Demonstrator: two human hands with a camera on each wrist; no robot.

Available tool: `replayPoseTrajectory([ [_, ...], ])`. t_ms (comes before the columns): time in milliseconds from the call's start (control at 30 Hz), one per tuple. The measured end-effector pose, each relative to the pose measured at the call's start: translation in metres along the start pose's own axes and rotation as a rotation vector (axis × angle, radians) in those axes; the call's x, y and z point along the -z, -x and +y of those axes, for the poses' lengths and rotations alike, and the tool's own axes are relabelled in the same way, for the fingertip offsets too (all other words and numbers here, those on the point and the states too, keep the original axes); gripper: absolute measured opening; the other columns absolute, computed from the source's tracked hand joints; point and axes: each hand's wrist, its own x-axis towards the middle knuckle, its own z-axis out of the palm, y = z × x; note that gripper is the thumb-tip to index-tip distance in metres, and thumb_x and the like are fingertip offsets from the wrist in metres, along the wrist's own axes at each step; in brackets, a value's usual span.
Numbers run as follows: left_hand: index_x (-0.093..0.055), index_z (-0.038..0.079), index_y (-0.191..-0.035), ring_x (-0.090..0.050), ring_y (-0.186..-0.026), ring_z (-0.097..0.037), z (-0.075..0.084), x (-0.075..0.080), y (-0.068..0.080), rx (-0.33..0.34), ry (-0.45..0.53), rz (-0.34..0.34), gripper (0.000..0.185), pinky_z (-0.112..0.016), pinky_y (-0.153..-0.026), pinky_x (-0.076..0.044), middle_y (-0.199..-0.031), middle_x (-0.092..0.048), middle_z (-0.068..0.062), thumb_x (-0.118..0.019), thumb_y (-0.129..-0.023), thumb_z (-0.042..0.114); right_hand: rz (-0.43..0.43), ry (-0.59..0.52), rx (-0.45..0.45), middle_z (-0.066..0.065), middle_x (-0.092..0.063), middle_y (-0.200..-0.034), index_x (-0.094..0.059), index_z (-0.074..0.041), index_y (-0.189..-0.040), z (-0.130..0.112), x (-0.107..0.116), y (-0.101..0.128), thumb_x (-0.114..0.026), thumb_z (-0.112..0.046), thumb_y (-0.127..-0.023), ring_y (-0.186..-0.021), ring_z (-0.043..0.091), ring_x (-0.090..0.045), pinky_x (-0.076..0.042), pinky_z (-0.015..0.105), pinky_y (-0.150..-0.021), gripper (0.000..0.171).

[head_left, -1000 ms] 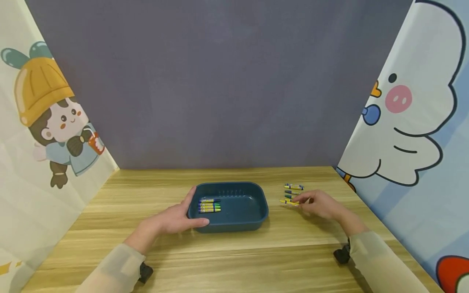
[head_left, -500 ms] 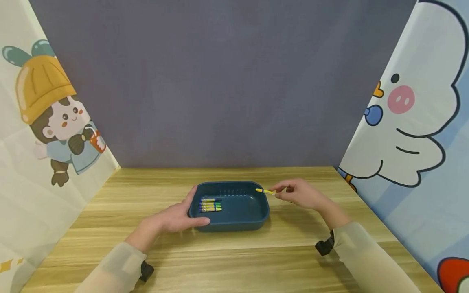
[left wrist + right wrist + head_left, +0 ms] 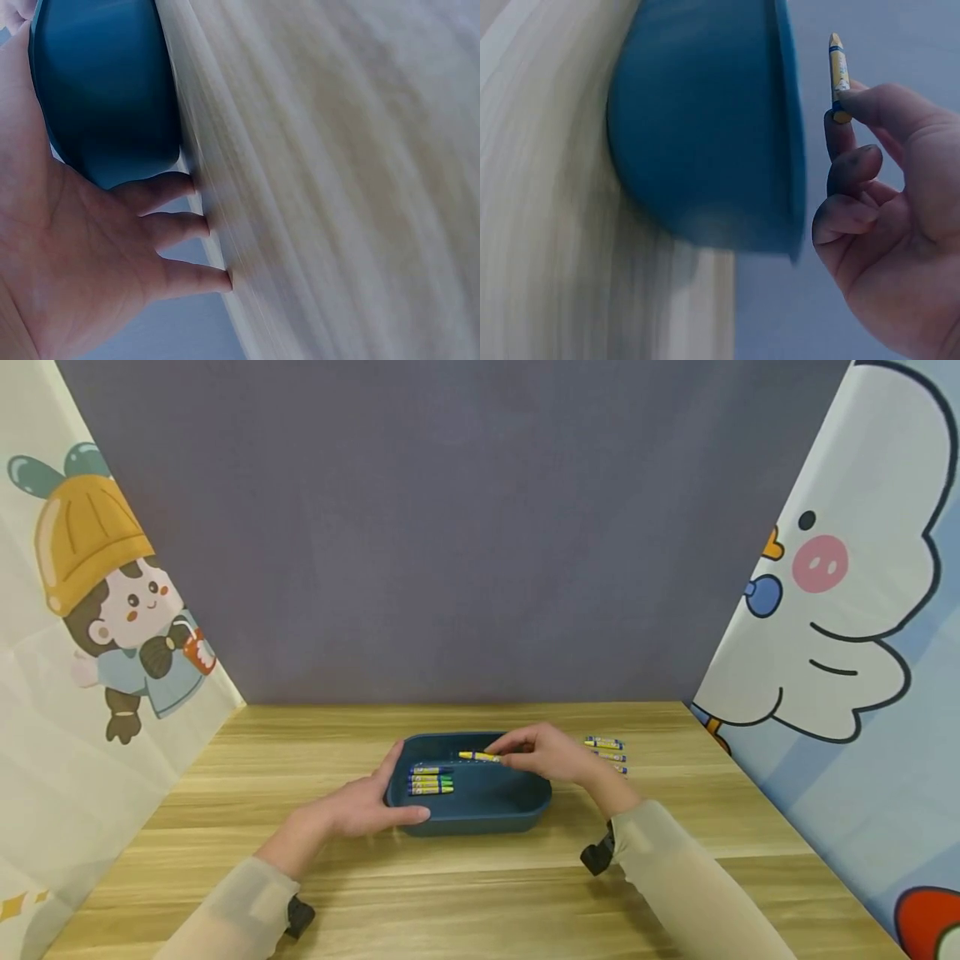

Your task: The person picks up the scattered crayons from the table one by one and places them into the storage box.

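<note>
The left hand [image 3: 360, 808] lies against the near-left corner of the dark blue tray [image 3: 517, 814], thumb along the front wall and fingers up the side, straight rather than curled, and that reads to me as a brace, keeping the tray from sliding on the wooden worktop [image 3: 480, 893]. In the left wrist view the fingers [image 3: 169, 225] are spread and loose, touching the tray's wall where it meets the wood, so that grip is open and holds nothing. Over the tray's far side comes the right hand [image 3: 543, 756], pinching a yellow crayon [image 3: 478, 756] by one end between thumb and fingertips, the free end pointing left above the tray's floor; the right wrist view shows the crayon sticking out clear of the rim, held out on the fingertips, I'd judge, to line it up with the others. Inside the tray, a neat row of crayons [image 3: 431, 781] lies side by side at the left end, all pointing the same way; the rest of the floor is bare blue. On the worktop just right of the tray, a few more crayons [image 3: 606, 752] lie together, partly hidden behind the right hand.
</note>
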Motion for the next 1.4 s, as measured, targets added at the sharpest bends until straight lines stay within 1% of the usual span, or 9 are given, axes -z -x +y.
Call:
replayPoseTrajectory([
  [100, 0.014, 0.031, -0.177, -0.068, -0.107, -0.029, 0.000, 0.000, -0.001, -0.006, 0.020, 0.000, 0.133, -0.051, -0.098, -0.054, -0.167, -0.047, -0.028, -0.077, -0.090, 0.075, -0.017, 0.020, 0.027, 0.008, -0.080, -0.128, -0.079, -0.021, -0.137, -0.002, -0.011, -0.013, -0.068, -0.021, -0.110, -0.074, 0.010, -0.055, -0.047, 0.030, -0.070, 0.029],
  [233, 0.014, 0.031, -0.177, -0.067, -0.097, -0.026, 0.000, -0.001, -0.001, -0.015, 0.040, -0.006, 0.132, -0.046, -0.089, -0.053, -0.162, -0.052, -0.026, -0.077, -0.091, 0.074, -0.031, 0.050, 0.046, 0.000, -0.080, -0.129, -0.080, -0.023, -0.135, -0.006, -0.026, -0.027, -0.067, -0.022, -0.111, -0.075, 0.010, -0.055, -0.048, 0.030, -0.075, 0.028],
  [400, 0.016, 0.031, -0.176, -0.068, -0.107, -0.028, -0.001, -0.001, -0.001, -0.024, 0.042, -0.016, 0.131, -0.050, -0.094, -0.055, -0.165, -0.050, -0.027, -0.075, -0.093, 0.074, -0.039, 0.032, 0.019, 0.003, -0.080, -0.122, -0.081, -0.025, -0.133, -0.011, -0.043, -0.043, -0.066, -0.024, -0.111, -0.060, 0.012, -0.043, -0.046, 0.030, -0.068, 0.026],
  [600, 0.017, 0.030, -0.176, -0.069, -0.116, -0.028, -0.002, -0.003, 0.000, -0.028, 0.041, -0.025, 0.130, -0.053, -0.100, -0.055, -0.162, -0.053, -0.028, -0.074, -0.095, 0.072, -0.049, 0.011, 0.005, -0.004, -0.079, -0.124, -0.082, -0.027, -0.132, -0.014, -0.064, -0.058, -0.067, -0.025, -0.111, -0.071, 0.008, -0.050, -0.047, 0.029, -0.073, 0.025],
  [733, 0.018, 0.030, -0.176, -0.069, -0.120, -0.029, -0.002, -0.003, 0.000, -0.026, 0.034, -0.031, 0.129, -0.054, -0.103, -0.055, -0.163, -0.052, -0.028, -0.072, -0.095, 0.074, -0.055, -0.019, -0.029, -0.001, -0.079, -0.120, -0.082, -0.026, -0.130, -0.009, -0.074, -0.063, -0.067, -0.023, -0.111, -0.063, 0.011, -0.046, -0.044, 0.028, -0.065, 0.025],
  [800, 0.019, 0.031, -0.176, -0.070, -0.116, -0.028, -0.002, -0.003, 0.000, -0.029, 0.038, -0.034, 0.129, -0.053, -0.100, -0.056, -0.164, -0.051, -0.029, -0.072, -0.095, 0.074, -0.060, -0.021, -0.044, 0.000, -0.078, -0.122, -0.083, -0.025, -0.129, -0.007, -0.077, -0.064, -0.068, -0.022, -0.110, -0.061, 0.011, -0.045, -0.044, 0.027, -0.063, 0.024],
  [967, 0.018, 0.032, -0.176, -0.070, -0.100, -0.025, -0.001, 0.000, 0.001, -0.026, 0.032, -0.024, 0.129, -0.046, -0.089, -0.056, -0.160, -0.055, -0.029, -0.074, -0.095, 0.072, -0.074, 0.052, -0.037, -0.001, -0.079, -0.130, -0.084, -0.025, -0.126, -0.005, -0.079, -0.066, -0.069, -0.020, -0.109, -0.069, 0.010, -0.053, -0.049, 0.028, -0.072, 0.024],
  [1133, 0.018, 0.031, -0.176, -0.069, -0.105, -0.025, -0.001, 0.002, -0.001, -0.049, 0.045, -0.023, 0.129, -0.044, -0.090, -0.054, -0.159, -0.056, -0.028, -0.075, -0.095, 0.071, -0.106, 0.119, -0.018, -0.003, -0.081, -0.126, -0.085, -0.025, -0.124, -0.006, -0.078, -0.068, -0.073, -0.019, -0.107, -0.090, 0.005, -0.064, -0.054, 0.029, -0.088, 0.022],
  [1400, 0.017, 0.029, -0.176, -0.067, -0.101, -0.025, 0.000, 0.003, 0.000, -0.057, 0.039, -0.015, 0.129, -0.043, -0.087, -0.053, -0.157, -0.057, -0.029, -0.075, -0.095, 0.069, -0.121, 0.119, -0.009, -0.004, -0.083, -0.119, -0.087, -0.024, -0.120, -0.005, -0.080, -0.069, -0.077, -0.016, -0.104, -0.094, 0.003, -0.066, -0.057, 0.028, -0.090, 0.020],
])
